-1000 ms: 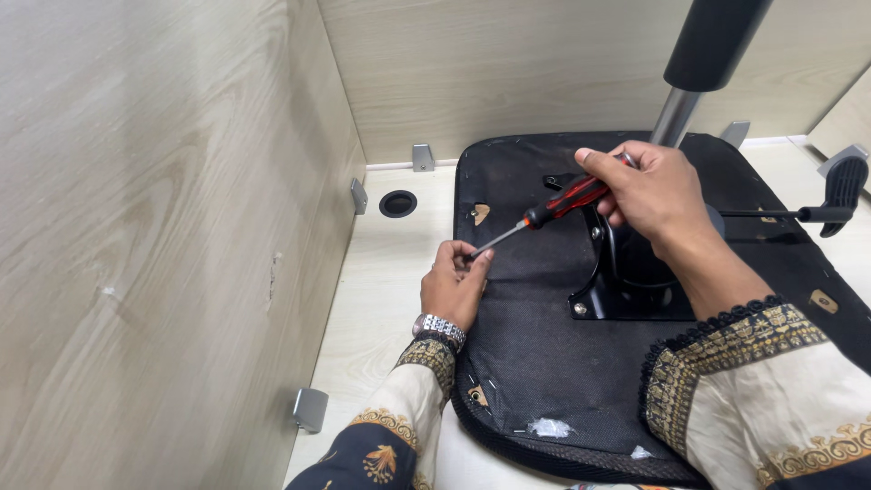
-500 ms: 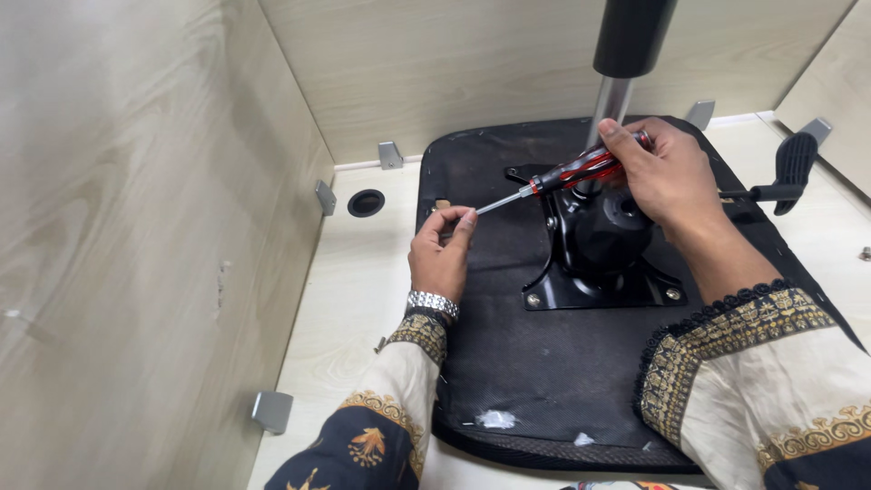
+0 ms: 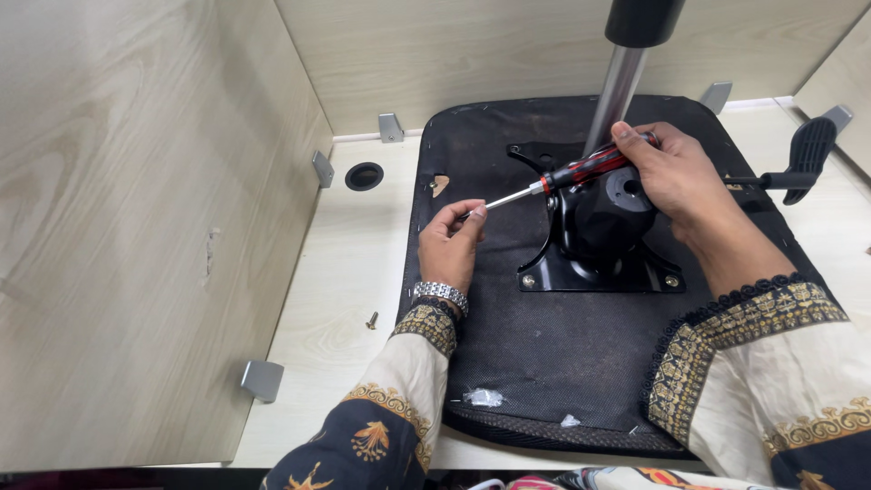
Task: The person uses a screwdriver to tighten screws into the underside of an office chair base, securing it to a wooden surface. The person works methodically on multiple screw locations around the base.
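A pale wood-grain partition panel [image 3: 136, 209] stands at the far left, with small grey metal brackets [image 3: 262, 378] at its foot. On the light wooden bench [image 3: 349, 272] to the left of the upturned black fabric chair seat [image 3: 544, 363] lie a round black cable hole [image 3: 364, 176] and, nearer the person, a single small brass screw [image 3: 371, 319].

The left hand [image 3: 449, 245], a silver metal watch [image 3: 440, 293] on its wrist, rests on the left part of the seat; its fingertips [image 3: 474, 213] are pinched around the tip of the bare steel shaft of the red-and-black-handled screwdriver [image 3: 553, 180]. The screwdriver runs slanting up to the right, above the seat, from that hand to the other.

At the middle of the seat sits the black metal tilt mechanism plate [image 3: 599, 263], with a chrome gas-lift column [image 3: 617, 86] rising from it. The right hand [image 3: 667, 172] is closed around the screwdriver's handle, just above the mechanism. Further right, a black plastic paddle lever [image 3: 807, 150] sticks out past the seat's right edge.
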